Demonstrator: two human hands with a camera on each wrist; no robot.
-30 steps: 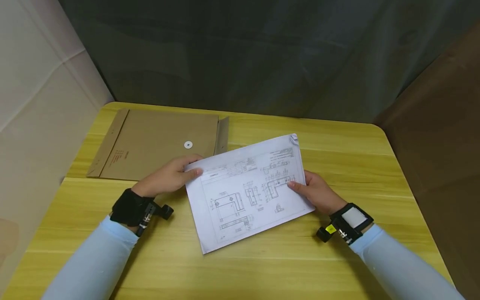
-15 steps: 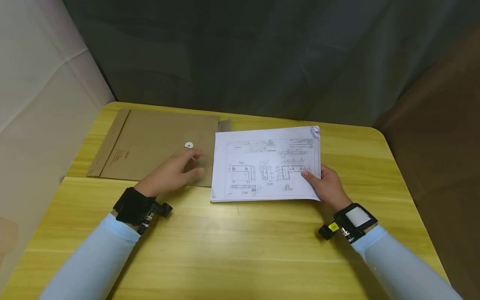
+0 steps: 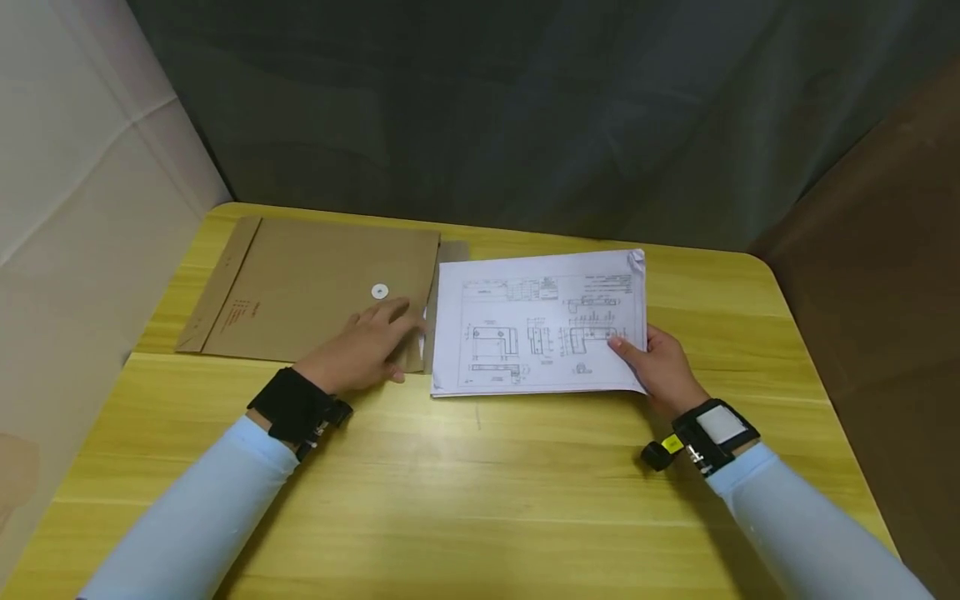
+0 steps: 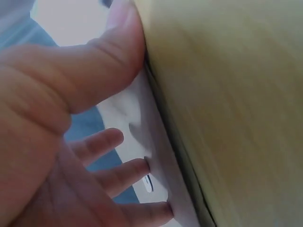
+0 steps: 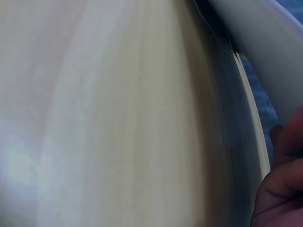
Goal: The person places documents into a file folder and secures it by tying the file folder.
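Two hands, one job: getting a sheaf of drawings up to a brown envelope on a yellow wooden tabletop [image 3: 480, 467]. Biggest thing is the kraft envelope [image 3: 315, 287], flat at the far left, white string-button facing up, mouth and flap [image 3: 447, 254] toward the centre. Next, the stack of printed technical drawings [image 3: 536, 325], lying roughly level just right of the envelope mouth, its left edge almost touching it, top right corner curled. Right hand [image 3: 663, 371] grips the stack's right edge, thumb on top, fingers curled under. Left hand [image 3: 371, 346] is at the envelope's near right corner; the left wrist view shows the thumb [image 4: 113, 61] on top and fingertips [image 4: 137, 170] beneath a pale layer, so it looks like a pinch on the mouth edge, though the view is blurred.

Risks, as I judge them:
- Mouth only barely lifted; the sheets' leading edge could butt against the envelope lip and buckle or fan out.
- Stack held from one side only, so the far end may sag, or loose sheets may slide apart.
- Curled corner could snag on the flap.
- Envelope pinned at one corner only; a push from the paper could skate it leftward across the tabletop.
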